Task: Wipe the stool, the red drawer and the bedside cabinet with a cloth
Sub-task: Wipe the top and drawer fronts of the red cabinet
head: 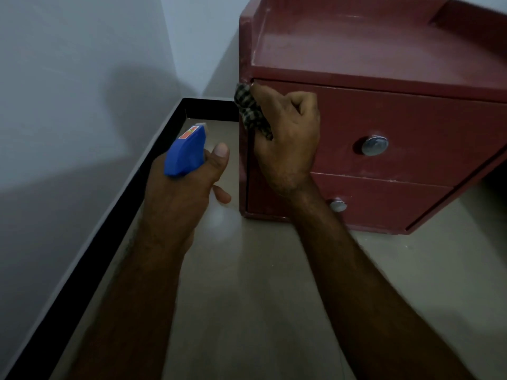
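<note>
left hand (186,193): fingers curled round blue spray bottle (185,152), just left of red drawer (425,124) | right hand (288,138): fingers bunch checked cloth (251,111) against red drawer's upper-left front corner | step: wiping red drawer, likely | next: drag cloth rightward across front, round knob (374,145), with firm pressure

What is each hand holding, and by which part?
The left hand grips a spray bottle just below its blue head. The right hand bunches a checked cloth against the red drawer, at its left edge.
</note>
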{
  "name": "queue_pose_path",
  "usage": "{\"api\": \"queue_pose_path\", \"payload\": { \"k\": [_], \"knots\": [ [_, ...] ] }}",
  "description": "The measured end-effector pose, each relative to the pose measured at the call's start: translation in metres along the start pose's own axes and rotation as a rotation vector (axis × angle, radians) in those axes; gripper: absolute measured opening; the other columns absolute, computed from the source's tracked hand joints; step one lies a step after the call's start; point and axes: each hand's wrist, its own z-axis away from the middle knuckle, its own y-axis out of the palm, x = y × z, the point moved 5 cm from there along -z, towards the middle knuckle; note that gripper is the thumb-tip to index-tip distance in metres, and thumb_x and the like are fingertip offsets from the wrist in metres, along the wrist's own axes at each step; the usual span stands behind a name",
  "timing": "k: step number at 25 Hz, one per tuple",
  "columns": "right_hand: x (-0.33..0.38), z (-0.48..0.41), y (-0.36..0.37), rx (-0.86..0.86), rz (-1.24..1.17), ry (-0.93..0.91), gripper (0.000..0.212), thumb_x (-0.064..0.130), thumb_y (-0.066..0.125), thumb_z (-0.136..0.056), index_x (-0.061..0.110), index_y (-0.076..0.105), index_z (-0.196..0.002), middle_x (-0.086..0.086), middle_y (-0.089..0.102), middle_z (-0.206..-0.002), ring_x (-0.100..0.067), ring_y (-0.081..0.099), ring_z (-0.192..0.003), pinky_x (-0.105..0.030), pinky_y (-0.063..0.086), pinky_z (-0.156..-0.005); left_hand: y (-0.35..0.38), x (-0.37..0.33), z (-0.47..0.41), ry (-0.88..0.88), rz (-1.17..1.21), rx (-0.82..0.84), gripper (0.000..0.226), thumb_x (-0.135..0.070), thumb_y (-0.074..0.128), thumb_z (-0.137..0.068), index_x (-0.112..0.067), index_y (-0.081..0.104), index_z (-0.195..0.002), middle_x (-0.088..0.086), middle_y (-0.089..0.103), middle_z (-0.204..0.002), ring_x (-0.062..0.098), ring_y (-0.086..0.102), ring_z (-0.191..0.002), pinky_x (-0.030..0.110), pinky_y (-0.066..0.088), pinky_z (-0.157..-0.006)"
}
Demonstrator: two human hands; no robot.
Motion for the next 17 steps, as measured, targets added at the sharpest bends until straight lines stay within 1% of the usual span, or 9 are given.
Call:
{"api": "queue_pose_path", "payload": {
  "k": [2, 4, 5, 6, 7, 9, 11, 13, 17],
  "knots": [
    [0.003, -0.002, -0.003, -0.006, -0.022, 0.003, 0.042, -0.002, 0.075, -0.080, 0.014, 0.078, -0.118, 0.015, 0.071, -0.095, -0.028, 0.054, -0.082, -0.048, 0.050, -0.062, -0.001, -0.003, 0.000, -0.001, 0.013, -0.001, 0.019, -0.048, 0.065, -0.082, -0.036, 0.050, -0.082, 0.006, 0.065, -0.086, 0.014, 0.068, -0.056, 0.029, 0.051, -0.072],
    [0.006, -0.017, -0.008, -0.060, -0.073, 0.002, 0.041, -0.001, 0.074, -0.080, 0.013, 0.078, -0.118, 0.028, 0.055, -0.091, -0.029, 0.055, -0.081, -0.047, 0.051, -0.061, -0.002, -0.005, -0.001, 0.011, 0.021, 0.001, 0.018, -0.047, 0.066, -0.084, -0.036, 0.052, -0.083, 0.005, 0.064, -0.085, 0.016, 0.069, -0.056, 0.029, 0.052, -0.070],
    [0.008, -0.024, -0.009, -0.078, -0.081, -0.014, 0.039, 0.002, 0.075, -0.080, 0.013, 0.078, -0.118, 0.030, 0.052, -0.091, -0.030, 0.056, -0.080, -0.046, 0.052, -0.061, -0.002, -0.004, -0.002, 0.018, 0.018, -0.002, 0.017, -0.045, 0.066, -0.087, -0.036, 0.052, -0.083, 0.006, 0.064, -0.084, 0.016, 0.069, -0.056, 0.029, 0.053, -0.070],
    [0.009, -0.029, -0.009, -0.078, -0.072, -0.033, 0.038, 0.005, 0.077, -0.080, 0.013, 0.078, -0.117, 0.027, 0.056, -0.090, -0.030, 0.056, -0.081, -0.046, 0.052, -0.061, -0.003, -0.004, -0.002, 0.022, 0.015, -0.007, 0.017, -0.042, 0.067, -0.090, -0.036, 0.052, -0.082, 0.007, 0.065, -0.085, 0.017, 0.069, -0.056, 0.030, 0.054, -0.070],
    [0.010, -0.029, -0.006, -0.063, -0.052, -0.048, 0.038, 0.006, 0.078, -0.080, 0.014, 0.078, -0.117, 0.018, 0.064, -0.089, -0.030, 0.057, -0.081, -0.045, 0.052, -0.062, -0.003, -0.003, -0.001, 0.020, 0.015, -0.011, 0.018, -0.041, 0.067, -0.090, -0.037, 0.052, -0.082, 0.010, 0.065, -0.086, 0.018, 0.069, -0.056, 0.030, 0.054, -0.071],
    [0.008, -0.017, 0.002, 0.007, -0.007, -0.081, 0.040, 0.005, 0.079, -0.078, 0.017, 0.079, -0.116, 0.010, 0.074, -0.097, -0.027, 0.056, -0.085, -0.043, 0.049, -0.066, -0.002, -0.002, 0.000, 0.016, 0.017, -0.012, 0.019, -0.041, 0.068, -0.090, -0.038, 0.051, -0.081, 0.016, 0.067, -0.091, 0.019, 0.069, -0.056, 0.032, 0.056, -0.071],
    [0.004, 0.005, 0.010, 0.110, 0.022, -0.089, 0.041, 0.003, 0.075, -0.079, 0.020, 0.078, -0.116, 0.012, 0.074, -0.105, -0.022, 0.052, -0.090, -0.040, 0.045, -0.069, -0.003, 0.001, 0.001, 0.012, 0.009, -0.005, 0.020, -0.040, 0.069, -0.090, -0.041, 0.053, -0.079, 0.015, 0.066, -0.089, 0.020, 0.069, -0.057, 0.036, 0.058, -0.072],
    [0.000, 0.019, 0.013, 0.163, 0.028, -0.083, 0.041, 0.002, 0.072, -0.079, 0.020, 0.078, -0.115, 0.012, 0.073, -0.104, -0.021, 0.048, -0.092, -0.040, 0.043, -0.070, -0.003, 0.004, 0.002, -0.002, 0.015, 0.001, 0.022, -0.040, 0.070, -0.090, -0.045, 0.056, -0.074, 0.011, 0.066, -0.087, 0.022, 0.069, -0.058, 0.038, 0.058, -0.074],
    [0.007, 0.012, 0.005, 0.142, 0.002, -0.103, 0.040, 0.001, 0.073, -0.078, 0.016, 0.078, -0.116, 0.008, 0.073, -0.097, -0.028, 0.057, -0.087, -0.041, 0.046, -0.068, -0.001, 0.008, 0.003, -0.015, -0.020, 0.010, 0.023, -0.039, 0.067, -0.093, -0.043, 0.048, -0.079, 0.018, 0.067, -0.096, 0.020, 0.069, -0.062, 0.032, 0.054, -0.074]
  ]
}}
